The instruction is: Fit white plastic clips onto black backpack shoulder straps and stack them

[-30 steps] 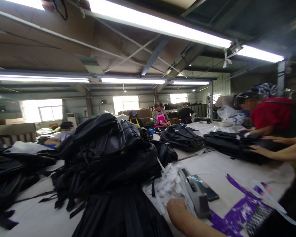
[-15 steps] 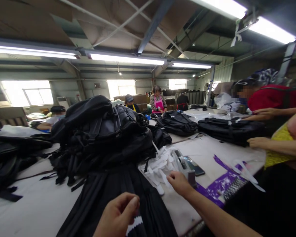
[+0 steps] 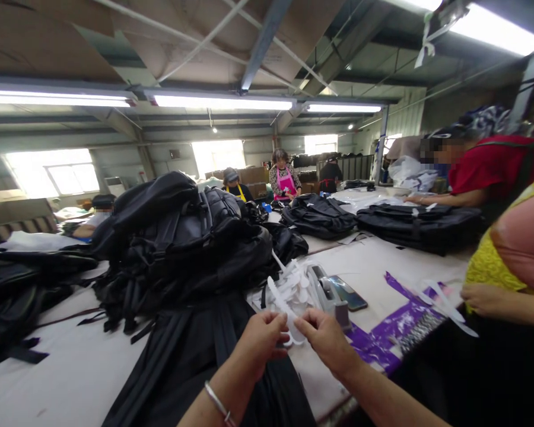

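My left hand (image 3: 260, 341) and my right hand (image 3: 327, 338) meet low in the middle of the view, both pinched on one white strip (image 3: 281, 305) that sticks up between them. Right behind them lies a heap of white strips (image 3: 296, 287) beside a grey tape dispenser (image 3: 327, 293). A black backpack (image 3: 204, 362) lies flat under my left wrist, which wears a silver bracelet. Behind it rises a tall pile of black backpacks (image 3: 182, 237).
A phone (image 3: 347, 292) lies by the dispenser, purple paper (image 3: 400, 323) to its right. A person in yellow stands close on the right, hand (image 3: 485, 298) near the table edge. Another in red leans over flat black bags (image 3: 420, 225). More workers stand at the far end.
The view has tilted down. My right hand left the strip heap with a strip, and my left hand came up from below to meet it.
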Action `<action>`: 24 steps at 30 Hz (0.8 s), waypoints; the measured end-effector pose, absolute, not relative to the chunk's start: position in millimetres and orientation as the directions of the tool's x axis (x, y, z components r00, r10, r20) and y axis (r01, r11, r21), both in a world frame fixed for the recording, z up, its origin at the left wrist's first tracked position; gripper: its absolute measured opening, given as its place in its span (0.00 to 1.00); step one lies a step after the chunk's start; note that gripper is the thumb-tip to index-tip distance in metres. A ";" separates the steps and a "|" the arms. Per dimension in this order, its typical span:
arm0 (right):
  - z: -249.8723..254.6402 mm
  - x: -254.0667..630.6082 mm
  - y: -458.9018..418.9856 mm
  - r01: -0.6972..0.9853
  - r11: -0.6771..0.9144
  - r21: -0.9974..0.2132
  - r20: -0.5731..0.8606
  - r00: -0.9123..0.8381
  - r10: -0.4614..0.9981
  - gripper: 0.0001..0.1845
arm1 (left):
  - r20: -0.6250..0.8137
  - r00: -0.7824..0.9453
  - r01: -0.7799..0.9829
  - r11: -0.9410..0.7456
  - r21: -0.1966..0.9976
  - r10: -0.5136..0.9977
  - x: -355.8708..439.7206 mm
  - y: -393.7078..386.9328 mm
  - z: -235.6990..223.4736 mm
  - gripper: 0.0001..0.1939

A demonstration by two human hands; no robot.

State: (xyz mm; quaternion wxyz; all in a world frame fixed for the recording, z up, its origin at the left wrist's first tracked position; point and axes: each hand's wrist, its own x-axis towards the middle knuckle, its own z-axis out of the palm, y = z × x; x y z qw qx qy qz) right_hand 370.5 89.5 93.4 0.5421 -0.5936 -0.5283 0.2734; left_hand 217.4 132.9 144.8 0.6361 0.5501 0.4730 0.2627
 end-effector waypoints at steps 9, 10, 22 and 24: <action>94.0 352.0 73.3 0.529 0.200 -0.825 0.356 0.211 0.910 0.14 | -0.251 0.322 0.237 0.179 0.955 0.913 203.5 126.2 144.1 0.21; 93.6 349.9 72.0 0.555 0.208 -0.806 0.375 0.207 0.903 0.14 | -0.230 0.318 0.245 0.155 0.957 0.920 202.0 126.3 144.6 0.20; 120.0 339.9 81.3 0.295 0.272 -0.916 0.279 -0.019 0.960 0.12 | 0.100 0.444 0.331 -0.266 0.905 0.890 187.4 113.5 134.4 0.12; 126.4 338.8 88.2 0.322 0.302 -0.897 0.304 -0.046 0.952 0.10 | 0.102 0.500 0.310 -0.288 0.906 0.860 183.3 109.8 134.8 0.10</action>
